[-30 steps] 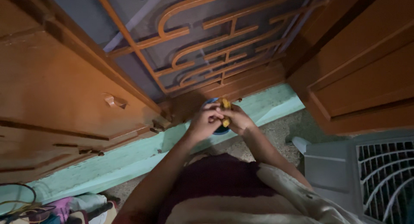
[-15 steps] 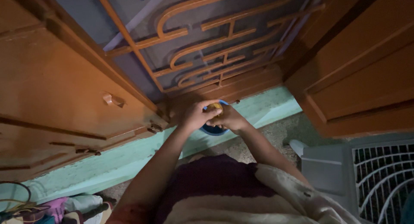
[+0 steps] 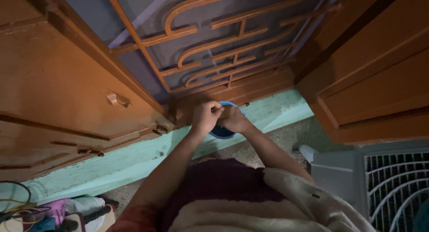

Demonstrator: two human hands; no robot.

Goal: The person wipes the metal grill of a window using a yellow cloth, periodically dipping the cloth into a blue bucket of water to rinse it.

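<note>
A: Where are the hands rn?

B: Both up front, centre of view, pressed close together over a blue bowl [image 3: 222, 133]. Left hand [image 3: 204, 117] is curled into a loose fist, fingers bent in. Right hand [image 3: 233, 120] is curled too, touching the left.

A: Holding anything?

B: Can't tell what, tbh. Fingers of both are closed narrow around sth small between them, but it's hidden by the knuckles and the light's dim. Right hand looks like it sits against the bowl rim; whether it grips the bowl, can't say.

A: And the bowl?

B: Just under and behind the hands, only part of the blue rim and underside shows. It's over the pale green ledge [image 3: 134, 163], near the base of the grille [image 3: 214, 44].

A: What's around?

B: Orange-brown metal grille w/ curved bars straight ahead, grey behind it. Wooden door [image 3: 58, 93] w/ a small handle on the left, another wooden door [image 3: 375, 75] on the right, both swung open. Speckled floor [image 3: 286, 140] below the ledge. White cooler [image 3: 380, 178] w/ slatted grid bottom right. Cloth pile and wires [image 3: 27, 212] bottom left. Person's lap in dark maroon and cream cloth [image 3: 232, 200] at the bottom edge.
</note>
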